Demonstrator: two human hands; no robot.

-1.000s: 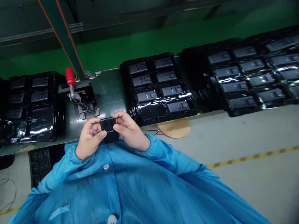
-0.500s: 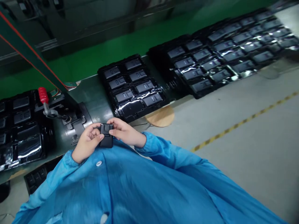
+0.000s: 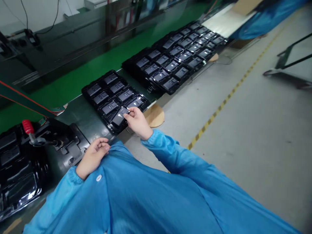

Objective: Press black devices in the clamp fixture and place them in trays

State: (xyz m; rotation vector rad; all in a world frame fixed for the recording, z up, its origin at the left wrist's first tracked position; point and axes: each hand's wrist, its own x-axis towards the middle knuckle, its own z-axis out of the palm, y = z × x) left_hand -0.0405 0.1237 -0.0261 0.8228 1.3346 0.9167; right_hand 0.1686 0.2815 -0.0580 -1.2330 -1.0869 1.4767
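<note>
My right hand (image 3: pixel 139 123) pinches a flat black rectangular plastic case (image 3: pixel 120 117) by its right end, thumb on top. The case lies over the front left pocket of a shiny black blister tray (image 3: pixel 106 122), slightly tilted; whether it sits fully in the pocket I cannot tell. Matching cases (image 3: pixel 109 107) fill the other pockets around it. Close to my body, my left hand (image 3: pixel 94 156) is empty, its fingers loosely curled and apart from the thumb. It is nearest to a metal fixture (image 3: pixel 74 150) on the dark green bench.
A toggle clamp with a red handle (image 3: pixel 27 126) stands beside the fixture. More trays of cases (image 3: pixel 170 61) run along the bench to the upper right. Another black tray (image 3: pixel 21 185) is at the left. A round wooden board (image 3: pixel 155 116) juts from the bench edge.
My right hand has carried the case from in front of my body to the tray's front pocket. My left hand has let go of it. The view has swung to the right.
</note>
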